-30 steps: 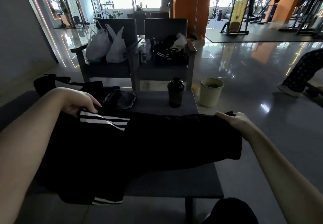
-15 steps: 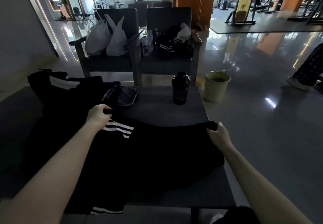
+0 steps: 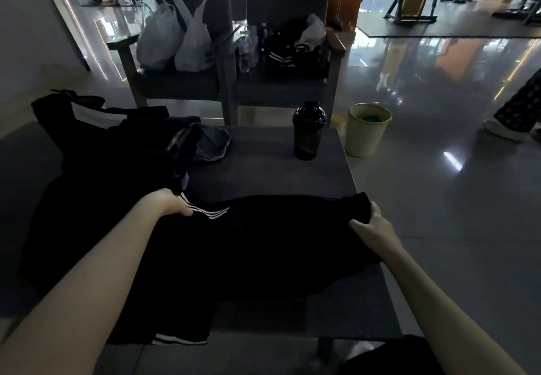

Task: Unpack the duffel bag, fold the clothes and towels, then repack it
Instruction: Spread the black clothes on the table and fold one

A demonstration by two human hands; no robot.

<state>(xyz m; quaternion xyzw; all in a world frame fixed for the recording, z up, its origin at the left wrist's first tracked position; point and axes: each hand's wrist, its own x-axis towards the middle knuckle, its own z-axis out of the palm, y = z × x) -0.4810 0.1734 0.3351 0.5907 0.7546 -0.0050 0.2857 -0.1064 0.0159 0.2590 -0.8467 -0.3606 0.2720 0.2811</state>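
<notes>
Moved: both hands have drawn closer together. The right hand (image 3: 371, 228) has pulled the garment's (image 3: 278, 245) end in from past the table's (image 3: 263, 166) 3 o'clock edge.
Left hand (image 3: 172, 206): pinches a bunch of cloth beside the white stripes (image 3: 210, 213), at 10 o'clock on the garment.
Right hand: fingers wrapped over the far corner at 2 o'clock, thumb lying along the cloth.
Garment: spread flat across the near half of the table. Its striped hem (image 3: 181, 340) hangs off the 6 o'clock edge.
Bag (image 3: 58, 108): the black heap at 10 o'clock, apparently the duffel, slumped and open.
Risk, slide: most of the cloth lies near the front edge, so an uneven pull could drag it off onto the floor.
Risk, crooked fold: the grips sit at different heights, so the crease may run skewed.
Risk, bottle (image 3: 309, 130): it stands at 1 o'clock, well apart from the garment, but a wide sweep could tip it.
Materials: thin, limp, matte black knit. The table top is a dull, grippy-looking grey. The bottle is hard, dark and cylindrical. A crumpled cloth (image 3: 202, 146) at 11 o'clock has a slight sheen.
</notes>
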